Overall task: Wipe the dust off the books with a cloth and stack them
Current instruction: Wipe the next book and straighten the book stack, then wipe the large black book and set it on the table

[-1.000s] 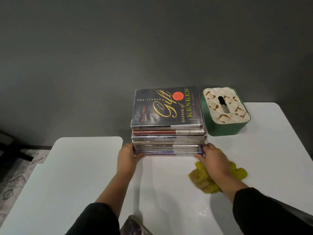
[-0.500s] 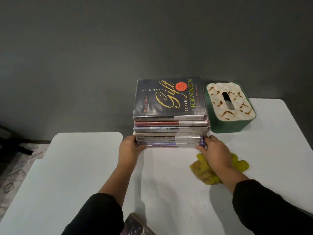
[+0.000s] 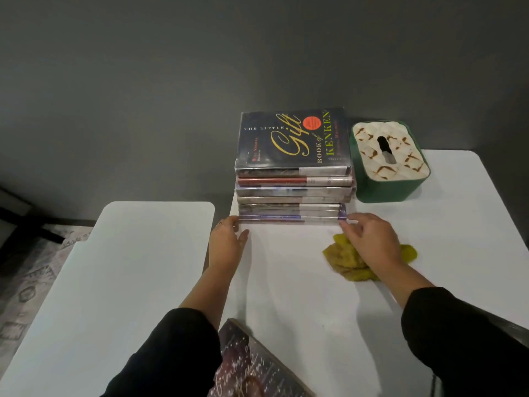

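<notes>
A stack of several books (image 3: 294, 184) stands at the far side of the white table (image 3: 300, 282), its top book dark with gold lettering. My left hand (image 3: 227, 245) lies with straight fingers at the stack's lower left corner, fingertips touching the bottom book. My right hand (image 3: 369, 239) reaches to the lower right corner with relaxed fingers, fingertips at the bottom book's edge. A crumpled yellow cloth (image 3: 352, 265) lies on the table, partly under my right hand and wrist. Another dark book (image 3: 252, 371) lies at the near edge, partly cut off.
A green tissue box (image 3: 389, 161) with a patterned cream lid stands right of the stack. A second white table (image 3: 114, 282) sits to the left across a narrow gap. A dark wall rises behind; patterned rug shows on the floor at far left.
The stack has slid away from me toward the wall. Both hands have loosened from its bottom corners and now only touch it with straighter fingers. More of the near book shows.
</notes>
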`<action>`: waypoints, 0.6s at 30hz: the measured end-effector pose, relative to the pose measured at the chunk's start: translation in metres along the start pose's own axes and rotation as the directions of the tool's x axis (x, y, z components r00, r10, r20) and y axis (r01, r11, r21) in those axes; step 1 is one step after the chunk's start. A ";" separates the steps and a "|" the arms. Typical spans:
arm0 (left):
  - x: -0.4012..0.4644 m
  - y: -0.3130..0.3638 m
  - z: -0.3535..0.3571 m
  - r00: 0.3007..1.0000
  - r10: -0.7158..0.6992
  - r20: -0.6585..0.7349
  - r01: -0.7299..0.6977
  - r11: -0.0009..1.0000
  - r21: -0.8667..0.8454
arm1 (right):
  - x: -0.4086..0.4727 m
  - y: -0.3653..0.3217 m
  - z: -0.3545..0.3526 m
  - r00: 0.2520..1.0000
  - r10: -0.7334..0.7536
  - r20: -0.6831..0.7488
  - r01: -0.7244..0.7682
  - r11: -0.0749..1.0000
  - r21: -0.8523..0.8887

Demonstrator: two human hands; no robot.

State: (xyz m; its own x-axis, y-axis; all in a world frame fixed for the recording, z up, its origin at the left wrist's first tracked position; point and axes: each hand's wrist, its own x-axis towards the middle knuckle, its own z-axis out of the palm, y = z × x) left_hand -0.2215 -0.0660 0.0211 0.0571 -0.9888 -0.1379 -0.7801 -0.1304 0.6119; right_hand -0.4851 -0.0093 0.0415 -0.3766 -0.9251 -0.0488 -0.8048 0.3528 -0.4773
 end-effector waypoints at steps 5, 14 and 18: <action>-0.027 0.003 0.001 0.998 -0.020 0.065 0.020 1.000 0.000 | -0.029 0.011 -0.015 0.951 0.011 0.309 0.123 0.904 -0.409; -0.089 0.040 0.022 0.983 0.152 0.106 -0.147 0.987 -0.060 | -0.071 0.024 -0.048 0.998 -0.049 -0.037 0.050 0.998 0.041; -0.114 0.071 0.032 0.954 0.281 0.107 -0.273 0.958 -0.084 | -0.094 0.029 -0.091 0.979 -0.035 -0.203 0.087 0.964 0.253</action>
State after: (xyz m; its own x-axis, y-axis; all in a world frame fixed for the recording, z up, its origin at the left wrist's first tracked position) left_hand -0.3037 0.0397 0.0550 -0.2318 -0.9718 -0.0431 -0.7106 0.1389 0.6897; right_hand -0.5148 0.1002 0.1124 -0.4338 -0.8889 0.1472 -0.6921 0.2241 -0.6861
